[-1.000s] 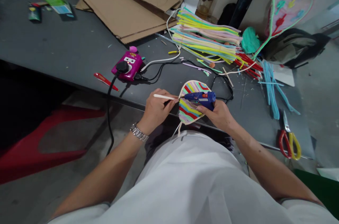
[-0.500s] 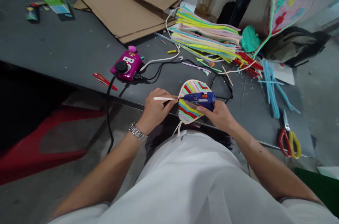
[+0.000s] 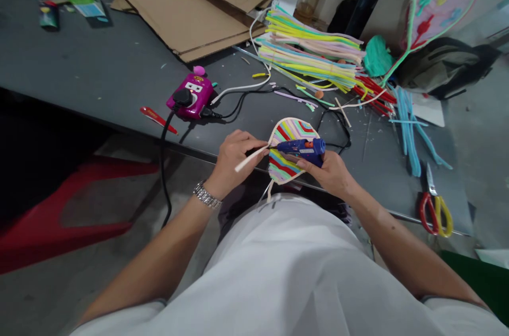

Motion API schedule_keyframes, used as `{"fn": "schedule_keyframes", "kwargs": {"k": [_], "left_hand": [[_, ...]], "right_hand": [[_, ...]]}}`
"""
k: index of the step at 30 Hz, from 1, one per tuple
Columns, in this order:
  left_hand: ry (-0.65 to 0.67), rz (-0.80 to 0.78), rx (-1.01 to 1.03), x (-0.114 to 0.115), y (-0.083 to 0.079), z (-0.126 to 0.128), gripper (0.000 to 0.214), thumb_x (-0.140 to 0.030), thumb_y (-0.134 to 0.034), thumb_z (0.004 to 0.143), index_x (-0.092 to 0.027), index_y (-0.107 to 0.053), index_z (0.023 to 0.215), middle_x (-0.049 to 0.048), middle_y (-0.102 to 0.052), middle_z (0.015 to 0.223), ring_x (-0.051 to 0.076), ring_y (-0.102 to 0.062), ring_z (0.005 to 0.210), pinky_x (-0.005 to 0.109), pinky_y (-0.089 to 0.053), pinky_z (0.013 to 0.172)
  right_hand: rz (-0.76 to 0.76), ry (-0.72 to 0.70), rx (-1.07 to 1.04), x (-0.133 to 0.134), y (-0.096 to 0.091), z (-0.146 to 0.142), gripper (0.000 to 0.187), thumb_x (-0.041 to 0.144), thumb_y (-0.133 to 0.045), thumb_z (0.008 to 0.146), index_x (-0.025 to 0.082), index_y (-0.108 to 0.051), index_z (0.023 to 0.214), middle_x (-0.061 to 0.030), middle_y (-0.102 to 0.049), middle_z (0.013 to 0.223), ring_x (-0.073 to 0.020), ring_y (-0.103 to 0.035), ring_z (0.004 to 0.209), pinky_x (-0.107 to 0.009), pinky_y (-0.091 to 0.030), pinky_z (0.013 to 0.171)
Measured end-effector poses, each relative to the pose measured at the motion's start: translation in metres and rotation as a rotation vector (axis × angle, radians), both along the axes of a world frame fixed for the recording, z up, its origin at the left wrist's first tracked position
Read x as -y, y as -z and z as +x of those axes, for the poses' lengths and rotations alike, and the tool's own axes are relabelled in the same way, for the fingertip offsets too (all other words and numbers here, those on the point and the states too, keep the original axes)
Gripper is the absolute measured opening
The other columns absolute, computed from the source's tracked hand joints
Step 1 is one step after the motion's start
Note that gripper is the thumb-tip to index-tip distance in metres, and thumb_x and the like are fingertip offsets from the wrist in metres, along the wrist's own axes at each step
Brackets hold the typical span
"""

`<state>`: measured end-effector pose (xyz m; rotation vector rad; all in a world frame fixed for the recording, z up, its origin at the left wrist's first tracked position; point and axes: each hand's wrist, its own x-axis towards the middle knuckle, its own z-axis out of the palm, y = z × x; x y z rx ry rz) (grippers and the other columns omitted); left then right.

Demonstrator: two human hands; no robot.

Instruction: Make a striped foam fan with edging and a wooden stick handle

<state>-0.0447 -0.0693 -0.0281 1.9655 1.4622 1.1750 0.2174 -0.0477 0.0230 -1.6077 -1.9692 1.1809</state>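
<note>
My left hand [image 3: 237,157] is closed, pinching a cream-white pipe cleaner [image 3: 248,161] whose free end points down and left. My right hand [image 3: 333,173] is wrapped round a blue glue gun [image 3: 296,146], its nozzle aimed left and close to the fingertips of my left hand. Under the glue gun is a rounded fan-like panel [image 3: 284,169] covered in coloured stripes with a cream rim; a thin cream strand hangs from its lower edge. It lies at the table's front edge, against my left fingertips. Whether the nozzle touches the rim I cannot tell.
A purple power adapter [image 3: 191,95] with black cables stands left of centre, near a red utility knife [image 3: 158,119]. Bundled coloured pipe cleaners [image 3: 310,52] lie behind. Scissors [image 3: 433,203] and blue pipe cleaners [image 3: 409,134] are at right. Cardboard sheets [image 3: 178,7] fill the back left.
The free end of the cream pipe cleaner has swung downward, from nearly level to slanting. Both hands and the glue gun keep almost the same place.
</note>
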Motion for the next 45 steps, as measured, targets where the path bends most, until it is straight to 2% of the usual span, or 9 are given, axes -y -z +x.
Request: {"fn": "schedule_keyframes", "kwargs": {"k": [7, 12, 20, 26, 34, 45], "left_hand": [[-0.038, 0.039, 0.098, 0.015, -0.003, 0.003, 0.015, -0.032, -0.07, 0.097, -0.023, -0.081, 0.103, 0.0062, -0.082, 0.094, 0.021, -0.07, 0.084, 0.038, -0.053, 0.081], [-0.079, 0.111, 0.076, 0.026, -0.007, 0.006, 0.013, -0.026, -0.069, 0.098, -0.02, -0.079, 0.103, 0.0065, -0.082, 0.094, 0.02, -0.07, 0.083, 0.037, -0.053, 0.082], [-0.067, 0.185, 0.029, 0.025, 0.002, 0.008, 0.013, -0.025, -0.07, 0.097, -0.02, -0.079, 0.104, 0.0074, -0.08, 0.093, 0.02, -0.068, 0.084, 0.037, -0.054, 0.081], [-0.056, 0.207, -0.03, 0.025, 0.007, 0.008, 0.012, -0.025, -0.069, 0.098, -0.021, -0.08, 0.103, 0.0059, -0.077, 0.088, 0.019, -0.066, 0.081, 0.036, -0.052, 0.079], [-0.042, 0.254, -0.045, 0.025, 0.01, 0.007, 0.012, -0.021, -0.069, 0.097, -0.02, -0.079, 0.103, 0.0056, -0.076, 0.087, 0.018, -0.064, 0.079, 0.036, -0.051, 0.077], [-0.039, 0.263, -0.063, 0.025, 0.014, 0.007, 0.012, -0.022, -0.068, 0.098, -0.02, -0.079, 0.102, 0.0059, -0.075, 0.088, 0.019, -0.063, 0.08, 0.037, -0.05, 0.077]], "right_hand": [[-0.013, -0.001, -0.037, 0.0, 0.002, 0.0, 0.051, 0.056, -0.072, 0.085, 0.013, -0.081, 0.112, -0.0069, -0.082, 0.098, -0.0278, -0.073, 0.089, -0.034, -0.056, 0.077], [-0.028, 0.002, -0.064, 0.0, 0.003, 0.0, 0.051, 0.054, -0.073, 0.085, 0.013, -0.081, 0.113, -0.0056, -0.082, 0.099, -0.0277, -0.074, 0.089, -0.034, -0.057, 0.078], [0.014, -0.062, -0.081, -0.001, 0.004, 0.003, 0.049, 0.056, -0.071, 0.089, 0.016, -0.081, 0.115, -0.0038, -0.082, 0.101, -0.0279, -0.075, 0.094, -0.036, -0.058, 0.085], [-0.001, -0.041, -0.028, -0.001, 0.008, 0.005, 0.053, 0.06, -0.07, 0.089, 0.013, -0.08, 0.112, -0.0076, -0.082, 0.1, -0.0284, -0.075, 0.092, -0.037, -0.059, 0.082], [-0.011, -0.05, -0.04, 0.0, 0.009, 0.006, 0.056, 0.061, -0.07, 0.089, 0.014, -0.079, 0.117, -0.0086, -0.082, 0.109, -0.031, -0.075, 0.102, -0.041, -0.059, 0.091], [-0.003, -0.06, -0.034, 0.003, 0.004, 0.004, 0.049, 0.056, -0.071, 0.088, 0.014, -0.08, 0.112, -0.0055, -0.083, 0.102, -0.029, -0.077, 0.094, -0.036, -0.061, 0.082]]}}
